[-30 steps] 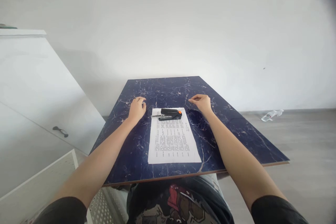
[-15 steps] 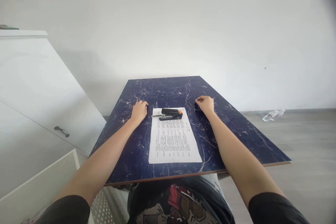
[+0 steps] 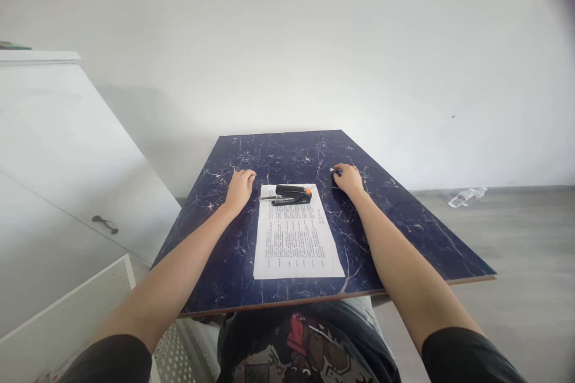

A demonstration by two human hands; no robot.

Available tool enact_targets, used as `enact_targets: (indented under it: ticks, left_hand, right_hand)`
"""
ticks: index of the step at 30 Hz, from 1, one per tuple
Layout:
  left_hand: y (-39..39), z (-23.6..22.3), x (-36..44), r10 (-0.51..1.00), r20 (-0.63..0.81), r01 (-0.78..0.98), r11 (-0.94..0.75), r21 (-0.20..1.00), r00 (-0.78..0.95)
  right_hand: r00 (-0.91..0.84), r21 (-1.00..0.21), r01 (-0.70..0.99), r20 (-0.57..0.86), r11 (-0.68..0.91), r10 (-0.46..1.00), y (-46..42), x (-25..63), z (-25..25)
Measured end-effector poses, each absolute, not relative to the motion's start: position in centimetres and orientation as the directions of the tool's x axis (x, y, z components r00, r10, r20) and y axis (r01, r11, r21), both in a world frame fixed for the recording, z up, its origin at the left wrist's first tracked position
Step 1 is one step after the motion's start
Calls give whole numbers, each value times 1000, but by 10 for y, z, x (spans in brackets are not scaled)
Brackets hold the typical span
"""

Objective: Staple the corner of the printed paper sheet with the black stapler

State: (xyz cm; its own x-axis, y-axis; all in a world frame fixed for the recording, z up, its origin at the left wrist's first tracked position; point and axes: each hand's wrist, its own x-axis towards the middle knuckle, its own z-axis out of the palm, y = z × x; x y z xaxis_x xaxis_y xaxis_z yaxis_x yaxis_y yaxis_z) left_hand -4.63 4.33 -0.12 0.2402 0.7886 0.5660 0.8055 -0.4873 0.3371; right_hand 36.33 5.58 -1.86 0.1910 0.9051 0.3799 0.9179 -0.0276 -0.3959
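A black stapler (image 3: 291, 194) with an orange spot lies across the top of a printed paper sheet (image 3: 296, 251) on the dark blue marbled table (image 3: 278, 158). A thin metal part sticks out from its left end. To the left of the stapler, my left hand (image 3: 240, 190) hovers low or rests at the table, fingers loosely bent and holding nothing visible. On the other side, my right hand (image 3: 349, 179) pinches a small silvery piece (image 3: 332, 170), perhaps a strip of staples, between thumb and fingers. Neither hand touches the stapler or the paper.
A white cabinet (image 3: 67, 149) with a dark handle (image 3: 105, 224) stands at the left, above a perforated pale basket or rack (image 3: 175, 347). A crumpled clear plastic wrapper (image 3: 467, 197) lies on the floor to the right. The wall (image 3: 287, 42) rises behind the table.
My right hand has shifted slightly left and turned, so the silvery piece shows more. My left hand has moved a little right, its fingers drawn closer together. The stapler and paper stay put.
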Motion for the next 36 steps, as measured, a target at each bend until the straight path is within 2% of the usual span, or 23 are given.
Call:
enact_targets:
  ticks: [6,10,12,17,19,26,36]
  left_hand:
    - [30,10,-37,754,617,630,-596,499,225]
    - [21,16,-28,758,583,533,-635,559,292]
    - [17,18,-24,735,577,516,-669,535,356]
    - [10,24,-25,646,512,542,-760,360,566]
    - [9,29,-29,648,481,539,-760,362,591]
    - [9,32,-39,680,370,496,-723,482,633]
    - [8,24,-33,661,391,546,-750,373,641]
  right_hand:
    - [104,-364,929,422,64,900,56,361,-16]
    - [84,-341,939,339,39,937,53,359,-15]
    - [81,-335,942,310,29,947,52,358,-14]
    - [75,-334,942,332,43,940,53,359,-15]
    - [85,-334,942,342,36,936,55,360,-16]
    - [99,-350,936,369,39,924,57,363,-18]
    - [41,-339,935,390,102,920,53,349,-9]
